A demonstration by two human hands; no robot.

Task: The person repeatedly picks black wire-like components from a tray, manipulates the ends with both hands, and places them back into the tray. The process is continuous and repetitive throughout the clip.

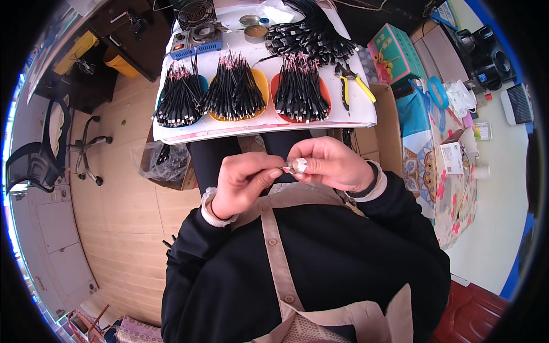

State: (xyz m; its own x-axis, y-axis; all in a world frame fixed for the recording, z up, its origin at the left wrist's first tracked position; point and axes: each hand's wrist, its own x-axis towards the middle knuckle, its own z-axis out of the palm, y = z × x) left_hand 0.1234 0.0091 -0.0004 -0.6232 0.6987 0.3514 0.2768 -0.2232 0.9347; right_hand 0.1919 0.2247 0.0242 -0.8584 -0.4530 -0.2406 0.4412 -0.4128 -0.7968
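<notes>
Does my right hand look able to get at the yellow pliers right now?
Probably yes: the pliers lie uncovered on the table, ahead of the right hand, with nothing seen blocking the way. That hand holds a small whitish piece, though, so it may need freeing first.

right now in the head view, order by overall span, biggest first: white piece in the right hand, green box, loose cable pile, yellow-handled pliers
1. Cable pile
2. Green box
3. Pliers
4. White piece, visible part only
</notes>
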